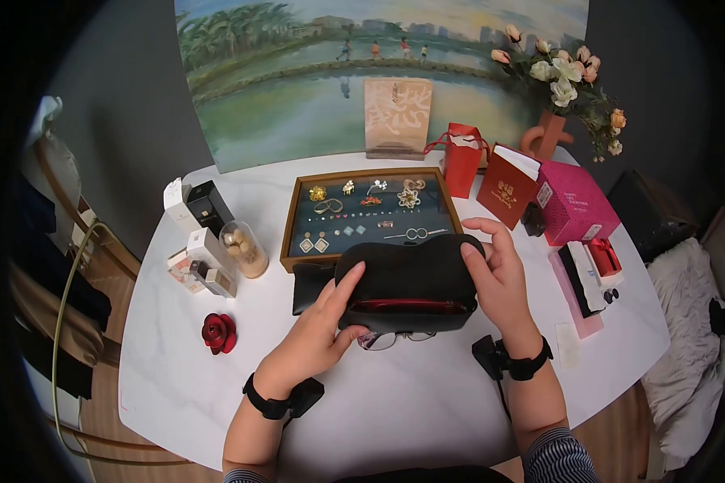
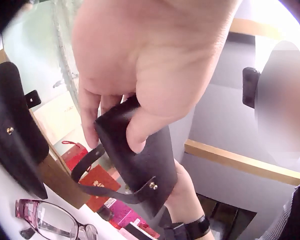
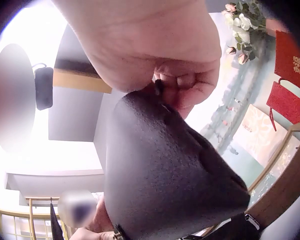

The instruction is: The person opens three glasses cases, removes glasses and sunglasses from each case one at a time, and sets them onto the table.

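Note:
A black leather eyeglass case (image 1: 415, 270) is held up over the white table between both hands, its flap lifted. Dark red glasses (image 1: 411, 306) show in its mouth. My left hand (image 1: 310, 338) grips the case's left end, thumb along the near side and fingers across the far side. At the other end, my right hand (image 1: 503, 282) pinches the flap's edge between thumb and curled fingers. From the case hangs a snap strap (image 2: 107, 190). Below lie glasses with purple-patterned temples (image 2: 55, 220). A second black case (image 2: 15, 130) lies behind, partly covered in the head view.
Behind the case stands a wood-framed jewelry tray (image 1: 379, 172). To the left are a red rose ornament (image 1: 219, 333), a glass dome (image 1: 244, 251) and small boxes (image 1: 209, 205). At right are a magenta box (image 1: 580, 201), a red bag (image 1: 463, 165) and a flower vase (image 1: 546, 133).

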A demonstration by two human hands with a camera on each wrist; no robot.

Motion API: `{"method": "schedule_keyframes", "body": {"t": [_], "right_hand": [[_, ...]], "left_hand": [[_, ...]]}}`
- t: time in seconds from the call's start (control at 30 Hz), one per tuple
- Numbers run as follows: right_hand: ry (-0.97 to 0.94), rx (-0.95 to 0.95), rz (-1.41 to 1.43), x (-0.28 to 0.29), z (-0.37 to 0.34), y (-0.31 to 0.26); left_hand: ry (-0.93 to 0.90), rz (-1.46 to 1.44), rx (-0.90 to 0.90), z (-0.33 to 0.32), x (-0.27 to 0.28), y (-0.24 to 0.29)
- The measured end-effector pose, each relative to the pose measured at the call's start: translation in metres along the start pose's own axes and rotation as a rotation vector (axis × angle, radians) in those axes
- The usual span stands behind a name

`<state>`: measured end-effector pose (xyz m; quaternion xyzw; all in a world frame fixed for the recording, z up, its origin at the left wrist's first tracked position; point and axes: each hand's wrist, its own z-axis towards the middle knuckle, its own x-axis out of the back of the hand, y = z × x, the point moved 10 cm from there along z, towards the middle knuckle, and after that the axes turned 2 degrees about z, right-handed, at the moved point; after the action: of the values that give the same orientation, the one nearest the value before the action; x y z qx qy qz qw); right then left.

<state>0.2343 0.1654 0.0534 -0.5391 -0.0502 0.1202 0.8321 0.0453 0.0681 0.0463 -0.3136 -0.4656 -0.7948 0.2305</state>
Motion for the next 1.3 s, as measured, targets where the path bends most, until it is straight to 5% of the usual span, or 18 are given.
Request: {"method": "schedule_keyframes", "body": {"t": [0.07,0.13,0.33,0.47,0.63,0.97,1.1,1.3], "right_hand": [[0.008,0.01,-0.048,0.001,-0.001,-0.003],[0.017,0.052,-0.113,0.003,-0.001,-0.004],[0.133,0.304,-0.304,0.006,-0.004,-0.033],[0.22,0.418,-0.422,0.011,-0.015,-0.052],[-0.145,0.55,-0.575,-0.043,-0.028,-0.063],[-0.299,0.405,-0.897,-0.057,-0.031,-0.019],[-0.276,0.374,-0.914,-0.056,-0.025,-0.022],[-0.026,0.583,-0.752,-0.038,-0.023,-0.055]], "left_hand": [[0.022,-0.021,0.07,-0.002,0.002,-0.006],[0.091,0.196,-0.084,-0.004,0.009,0.006],[0.147,0.305,-0.139,-0.007,0.009,0.007],[0.169,0.32,-0.056,-0.005,0.011,0.002],[0.213,0.332,-0.067,-0.006,0.011,0.006],[0.194,0.401,-0.251,-0.008,-0.003,0.031],[0.159,0.372,-0.237,-0.009,-0.008,0.027],[0.181,0.376,-0.076,-0.004,0.006,0.009]]}}
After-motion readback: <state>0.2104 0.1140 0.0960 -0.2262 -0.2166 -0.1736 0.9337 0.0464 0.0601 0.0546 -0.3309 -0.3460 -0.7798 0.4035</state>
